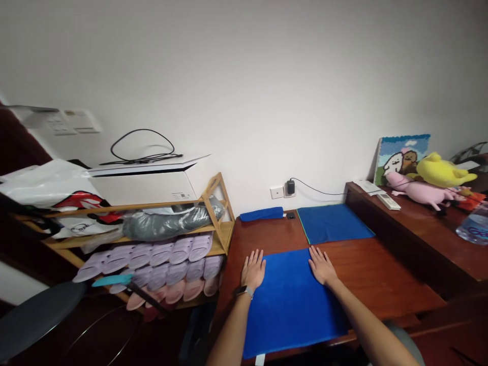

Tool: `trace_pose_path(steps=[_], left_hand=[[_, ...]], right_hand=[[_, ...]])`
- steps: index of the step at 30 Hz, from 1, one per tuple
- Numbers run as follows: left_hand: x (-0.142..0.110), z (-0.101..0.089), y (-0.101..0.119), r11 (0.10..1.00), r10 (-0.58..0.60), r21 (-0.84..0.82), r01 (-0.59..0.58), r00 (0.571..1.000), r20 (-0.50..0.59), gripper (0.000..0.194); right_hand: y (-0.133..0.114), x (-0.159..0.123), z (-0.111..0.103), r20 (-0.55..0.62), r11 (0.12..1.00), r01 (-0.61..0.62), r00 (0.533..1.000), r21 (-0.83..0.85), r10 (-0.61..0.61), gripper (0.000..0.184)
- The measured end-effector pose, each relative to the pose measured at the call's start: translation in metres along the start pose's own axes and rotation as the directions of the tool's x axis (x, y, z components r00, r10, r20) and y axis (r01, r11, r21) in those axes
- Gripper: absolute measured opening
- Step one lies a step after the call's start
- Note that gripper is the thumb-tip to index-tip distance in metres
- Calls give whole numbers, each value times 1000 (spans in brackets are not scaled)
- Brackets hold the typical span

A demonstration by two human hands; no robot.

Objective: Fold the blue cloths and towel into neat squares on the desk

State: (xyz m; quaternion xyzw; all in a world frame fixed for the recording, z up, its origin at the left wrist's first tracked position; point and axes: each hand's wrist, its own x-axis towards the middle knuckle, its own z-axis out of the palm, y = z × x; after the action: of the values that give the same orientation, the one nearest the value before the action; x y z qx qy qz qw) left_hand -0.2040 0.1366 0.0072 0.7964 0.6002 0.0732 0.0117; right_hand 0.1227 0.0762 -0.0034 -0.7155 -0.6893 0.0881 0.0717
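Note:
A bright blue cloth (290,300) lies spread flat on the brown wooden desk, with a white tag at its near edge. My left hand (253,269) rests flat at its far left corner, fingers stretched out, a watch on the wrist. At the far right corner lies my right hand (321,265), palm down with its fingers extended. Neither hand grips anything. Behind, to the right, a second blue cloth (333,222) lies flat near the wall. A folded or rolled blue cloth (262,214) sits at the desk's back left.
On the left stands a wooden rack (224,236) with slippers, bags and a white box (145,188). A raised shelf on the right holds plush toys (419,190), a remote control (389,202) and a plastic bottle (475,226). A black charger (291,187) is plugged into the wall.

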Motion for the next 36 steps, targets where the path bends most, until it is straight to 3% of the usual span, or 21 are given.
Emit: trace_pose_path(steps=[6, 9, 11, 15, 17, 19, 20, 22, 27, 29, 32, 36], left_hand=[[1, -4, -6, 1000, -17, 18, 17, 1000, -9, 59], [1, -10, 6, 999, -14, 36, 16, 998, -55, 60], [0, -13, 34, 998, 57, 23, -55, 993, -103, 60], [-5, 1, 125, 930, 351, -79, -358, 932, -87, 61], [-7, 13, 163, 900, 409, -143, -412, 911, -50, 62], [-8, 23, 177, 897, 406, -185, -402, 914, -14, 62], [-8, 25, 173, 902, 395, -190, -388, 919, -2, 62], [-9, 23, 146, 922, 355, -169, -348, 935, 15, 63], [-20, 4, 27, 996, 85, -20, -84, 995, 55, 64], [-26, 1, -5, 1000, 22, 18, -22, 999, 35, 63], [-30, 3, -20, 999, 2, 36, -2, 1000, 2, 63], [-30, 5, -12, 999, 0, 32, 0, 1000, -12, 62]], right_hand=[[3, -1, 5, -35, 999, 27, 999, 31, -26, 66], [2, -1, 3, -25, 999, 21, 999, 38, -20, 66], [2, 0, 3, -28, 999, 17, 999, 38, -16, 66], [4, 0, 3, -15, 999, 19, 1000, 32, -19, 65], [5, 0, 3, 9, 999, 31, 999, 24, -31, 64], [7, 0, 5, 19, 999, 38, 999, 19, -38, 64], [7, 0, 6, 14, 999, 37, 999, 19, -37, 64], [8, 1, 8, -4, 999, 30, 1000, 26, -30, 65], [10, 3, 14, -35, 999, 37, 999, 30, -36, 65], [11, 3, 16, -44, 999, 41, 998, 24, -40, 65], [10, 3, 13, -39, 999, 36, 999, 5, -35, 64], [4, 3, 4, 8, 1000, 10, 1000, -9, -10, 65]])
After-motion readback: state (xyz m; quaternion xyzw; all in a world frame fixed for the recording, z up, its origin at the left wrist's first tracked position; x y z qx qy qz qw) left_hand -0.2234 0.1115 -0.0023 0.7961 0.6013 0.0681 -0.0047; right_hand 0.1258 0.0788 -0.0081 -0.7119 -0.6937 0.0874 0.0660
